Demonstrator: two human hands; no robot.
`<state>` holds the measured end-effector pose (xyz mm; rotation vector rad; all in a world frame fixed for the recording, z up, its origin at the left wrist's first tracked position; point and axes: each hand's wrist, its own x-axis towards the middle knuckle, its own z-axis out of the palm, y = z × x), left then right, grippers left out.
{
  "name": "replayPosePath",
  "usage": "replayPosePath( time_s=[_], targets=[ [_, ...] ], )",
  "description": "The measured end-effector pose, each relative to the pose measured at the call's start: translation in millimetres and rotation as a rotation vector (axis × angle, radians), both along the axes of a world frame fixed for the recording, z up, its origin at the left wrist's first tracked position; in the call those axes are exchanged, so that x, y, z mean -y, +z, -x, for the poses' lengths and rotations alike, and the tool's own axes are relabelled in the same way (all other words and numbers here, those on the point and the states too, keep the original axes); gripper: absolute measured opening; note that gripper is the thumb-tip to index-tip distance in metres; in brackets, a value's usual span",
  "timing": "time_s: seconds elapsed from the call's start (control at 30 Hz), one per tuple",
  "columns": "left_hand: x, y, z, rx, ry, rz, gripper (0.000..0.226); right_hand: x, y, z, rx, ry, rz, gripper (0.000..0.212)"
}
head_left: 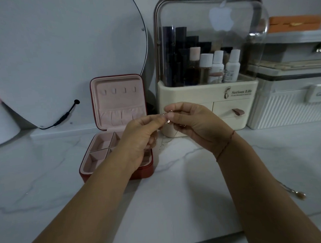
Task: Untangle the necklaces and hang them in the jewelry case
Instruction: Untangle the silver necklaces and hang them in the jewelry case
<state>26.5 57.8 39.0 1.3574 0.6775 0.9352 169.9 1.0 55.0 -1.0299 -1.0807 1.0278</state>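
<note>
Necklace (168, 119) pinched by left hand (140, 138) and right hand (194, 123), lifted for untangling | case (118, 104) open at 9 o'clock, hooks (118, 90) bare

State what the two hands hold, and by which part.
The left hand and right hand both pinch a thin rose-gold chain necklace by its upper part; the rest dangles below.

"Serious Life" on cream organizer (208, 93) base (smaller line beneath unreadable).
</note>
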Motion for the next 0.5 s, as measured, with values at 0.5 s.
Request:
replayPosePath(
  time_s=[0.5],
  targets=[
    [-8.8,-3.1,-2.5,0.120,-0.069,0.085,0.008,0.4,1.9,3.1,0.224,-0.092,-0.087,0.024]
  ],
)
